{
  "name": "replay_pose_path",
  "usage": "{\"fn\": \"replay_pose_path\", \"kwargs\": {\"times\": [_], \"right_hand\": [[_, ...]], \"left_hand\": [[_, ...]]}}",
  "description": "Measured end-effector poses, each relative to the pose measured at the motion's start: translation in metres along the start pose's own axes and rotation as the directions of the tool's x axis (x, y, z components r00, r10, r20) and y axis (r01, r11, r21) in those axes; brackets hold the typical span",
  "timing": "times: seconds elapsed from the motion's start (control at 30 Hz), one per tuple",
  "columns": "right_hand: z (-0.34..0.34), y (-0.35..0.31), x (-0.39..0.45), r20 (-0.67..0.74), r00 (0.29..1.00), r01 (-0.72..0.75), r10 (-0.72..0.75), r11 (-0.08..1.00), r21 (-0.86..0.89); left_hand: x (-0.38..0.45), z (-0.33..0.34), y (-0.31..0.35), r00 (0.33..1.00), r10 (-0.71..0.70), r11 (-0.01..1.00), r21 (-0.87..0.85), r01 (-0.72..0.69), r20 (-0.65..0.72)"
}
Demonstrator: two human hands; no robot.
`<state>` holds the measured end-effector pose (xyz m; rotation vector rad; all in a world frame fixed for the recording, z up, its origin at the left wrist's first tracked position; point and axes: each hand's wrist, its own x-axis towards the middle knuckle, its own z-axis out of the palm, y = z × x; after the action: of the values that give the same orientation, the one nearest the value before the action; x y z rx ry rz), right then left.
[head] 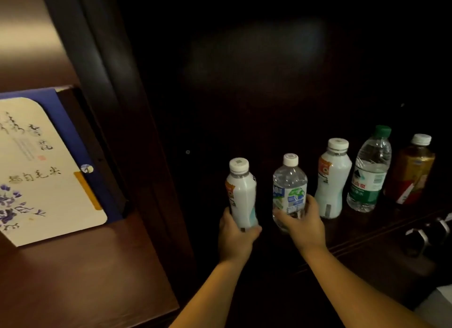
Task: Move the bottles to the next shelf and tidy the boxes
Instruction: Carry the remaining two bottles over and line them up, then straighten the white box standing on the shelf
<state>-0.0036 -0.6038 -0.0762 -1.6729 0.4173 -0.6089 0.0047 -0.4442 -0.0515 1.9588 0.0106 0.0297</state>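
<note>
Several bottles stand in a row in a dark shelf compartment. My left hand point(236, 237) grips the base of a white bottle point(241, 193) at the row's left end. My right hand point(302, 220) is wrapped around a clear water bottle point(289, 188) with a blue-green label. To their right stand another white bottle point(332, 178), a green-capped water bottle point(370, 171) and an amber drink bottle point(413, 173). In the compartment to the left lies a flat cream box point(39, 173) with ink writing and blue flowers, on top of a blue box point(71, 131).
A dark wooden upright point(115, 102) divides the left compartment from the bottle shelf. The wooden shelf board point(80, 274) under the boxes is bare at the front. Dark objects with metal parts point(428, 234) sit at the lower right.
</note>
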Motion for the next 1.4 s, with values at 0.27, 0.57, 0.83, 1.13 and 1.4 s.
{"fn": "replay_pose_path", "kwargs": {"times": [0.27,0.57,0.83,1.13,1.4], "right_hand": [[-0.003,-0.063,-0.056,-0.096,0.981,0.162,-0.17,0.983,-0.082],[0.048,-0.144,-0.17,-0.139,0.958,0.238,-0.252,0.965,-0.111],[0.138,-0.206,-0.28,-0.171,0.951,0.247,-0.259,0.965,-0.087],[0.266,-0.239,-0.322,0.026,0.969,0.248,-0.247,0.966,-0.072],[0.322,-0.213,-0.283,0.082,0.979,0.19,-0.184,0.979,-0.074]], "left_hand": [[-0.036,-0.057,0.013,0.977,0.1,0.995,-0.033,-0.096,0.188],[-0.1,-0.178,0.017,0.892,0.373,0.922,-0.209,-0.326,0.254],[-0.086,-0.399,-0.038,0.946,0.324,0.937,-0.133,-0.322,-0.007],[-0.064,-0.58,-0.103,0.926,0.214,0.976,0.028,-0.217,-0.31],[-0.018,-0.6,-0.148,0.932,0.13,0.991,0.031,-0.127,-0.338]]}}
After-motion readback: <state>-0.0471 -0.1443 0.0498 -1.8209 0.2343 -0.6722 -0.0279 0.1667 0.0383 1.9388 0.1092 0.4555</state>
